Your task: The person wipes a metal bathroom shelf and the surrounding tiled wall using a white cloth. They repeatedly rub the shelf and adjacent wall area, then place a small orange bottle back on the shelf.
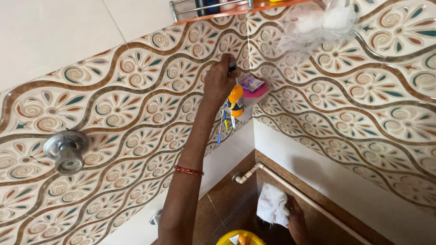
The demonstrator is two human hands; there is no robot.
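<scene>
Left hand (220,79) grips a dark small item (232,67) by the corner shelf (256,90) (right hand (295,220) clutches white cloth (272,205)).

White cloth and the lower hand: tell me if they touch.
Touching. The head view shows the right hand gripping the white cloth against the brown wall tiles, its fingers partly hidden behind the cloth.

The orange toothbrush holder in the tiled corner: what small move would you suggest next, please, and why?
Probably steady the orange holder with the left hand, which already grips something dark just above it. Toothbrushes hang loosely below, and the pink soap dish sits close beside. The right hand, low down, holds a white cloth, so wiping could follow.
</scene>
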